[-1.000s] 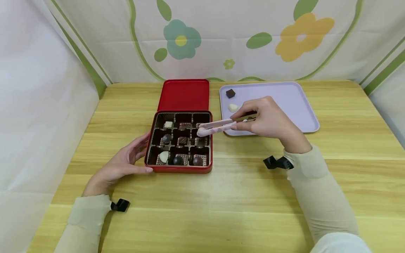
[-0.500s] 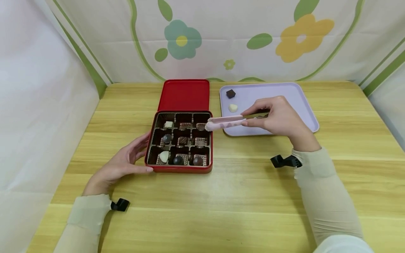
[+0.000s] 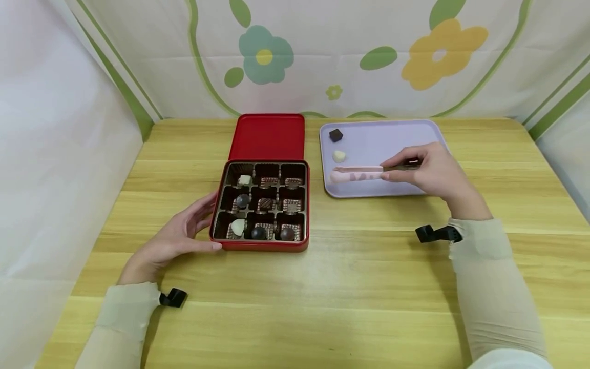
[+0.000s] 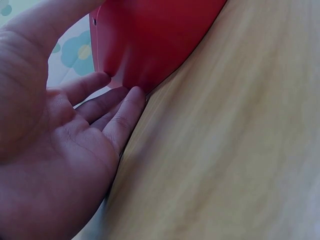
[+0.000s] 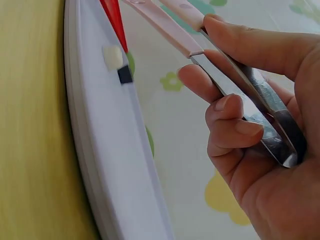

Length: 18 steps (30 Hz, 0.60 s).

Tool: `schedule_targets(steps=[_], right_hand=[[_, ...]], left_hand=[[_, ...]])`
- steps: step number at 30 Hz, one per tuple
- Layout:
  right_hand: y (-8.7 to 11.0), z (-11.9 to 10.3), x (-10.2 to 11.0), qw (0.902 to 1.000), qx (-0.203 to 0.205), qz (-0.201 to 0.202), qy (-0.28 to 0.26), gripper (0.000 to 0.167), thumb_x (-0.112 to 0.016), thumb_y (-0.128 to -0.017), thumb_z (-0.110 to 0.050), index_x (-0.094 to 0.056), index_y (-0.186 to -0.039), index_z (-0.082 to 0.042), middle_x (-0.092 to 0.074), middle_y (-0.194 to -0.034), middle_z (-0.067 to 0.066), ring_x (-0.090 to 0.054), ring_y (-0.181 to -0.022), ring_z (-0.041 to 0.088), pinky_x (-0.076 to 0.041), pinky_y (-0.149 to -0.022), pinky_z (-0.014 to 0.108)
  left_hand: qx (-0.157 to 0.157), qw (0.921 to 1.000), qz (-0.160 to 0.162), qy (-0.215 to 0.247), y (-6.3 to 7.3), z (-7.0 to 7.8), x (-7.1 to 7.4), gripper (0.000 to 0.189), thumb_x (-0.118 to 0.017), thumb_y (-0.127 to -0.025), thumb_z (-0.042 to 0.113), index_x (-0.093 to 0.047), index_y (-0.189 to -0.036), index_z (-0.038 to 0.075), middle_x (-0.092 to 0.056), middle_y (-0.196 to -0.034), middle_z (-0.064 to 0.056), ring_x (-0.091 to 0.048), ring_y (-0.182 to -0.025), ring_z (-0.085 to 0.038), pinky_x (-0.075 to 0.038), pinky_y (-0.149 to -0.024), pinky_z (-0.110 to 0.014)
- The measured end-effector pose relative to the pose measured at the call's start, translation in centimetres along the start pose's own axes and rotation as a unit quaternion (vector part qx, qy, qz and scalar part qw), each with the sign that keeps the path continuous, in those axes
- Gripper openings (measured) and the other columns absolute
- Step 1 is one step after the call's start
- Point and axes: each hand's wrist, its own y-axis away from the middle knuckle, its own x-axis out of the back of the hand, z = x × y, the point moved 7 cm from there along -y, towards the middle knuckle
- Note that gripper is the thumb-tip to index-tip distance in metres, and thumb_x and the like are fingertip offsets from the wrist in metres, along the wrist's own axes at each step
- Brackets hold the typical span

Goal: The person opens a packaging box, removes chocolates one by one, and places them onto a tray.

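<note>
A red tin box [image 3: 260,246] holds chocolates in a divided dark insert, with its red lid [image 3: 268,136] lying flat behind. My left hand [image 3: 177,240] rests against the box's left side, thumb at the near left corner. In the left wrist view, the left fingertips [image 4: 131,97] touch the red wall low down by the table. My right hand [image 3: 433,171] pinches pale pink-tipped metal tongs [image 3: 361,173] above the lilac tray [image 3: 387,134]. The tong tips are close together; whether anything sits between them I cannot tell. In the right wrist view, thumb and fingers grip the steel tongs [image 5: 250,100].
On the tray's left side lie a dark faceted chocolate [image 3: 336,135] and a white chocolate [image 3: 338,156]. Chocolates, among them a white one [image 3: 238,226] and a dark round one [image 3: 258,233], sit in the box. A patterned cloth [image 3: 318,46] hangs behind the wooden table [image 3: 350,287].
My right hand has carried the tongs rightward from above the box's right column to above the tray, their arms drawing closer together. My left hand has stayed at the box.
</note>
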Motion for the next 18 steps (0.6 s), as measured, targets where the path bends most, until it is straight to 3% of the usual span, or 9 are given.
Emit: schedule_targets(steps=[8, 18], right_hand=[[-0.3, 2.9, 0.7, 0.9988, -0.044, -0.009, 0.021, 0.032, -0.092, -0.088, -0.035, -0.086, -0.113, -0.016, -0.079, -0.093, -0.023, -0.068, -0.088, 0.008, -0.054, -0.072, 0.022], [-0.9, 3.6, 0.4, 0.9987, -0.040, -0.011, 0.029, 0.027, -0.091, -0.088, -0.034, -0.087, -0.109, -0.017, -0.079, -0.093, -0.021, -0.065, -0.085, 0.009, -0.051, -0.068, 0.024]], left_hand=[[-0.018, 0.9998, -0.007, 0.001, 0.1, 0.1, 0.0, 0.111, -0.084, -0.088, -0.005, -0.016, -0.174, 0.014, -0.023, -0.178, -0.019, -0.038, -0.150, 0.006, -0.038, -0.117, -0.007], [-0.006, 1.0000, -0.007, -0.003, -0.2, -0.4, 0.2, 0.112, -0.084, -0.089, -0.002, -0.015, -0.175, 0.018, -0.024, -0.179, -0.015, -0.038, -0.150, 0.003, -0.039, -0.116, -0.008]])
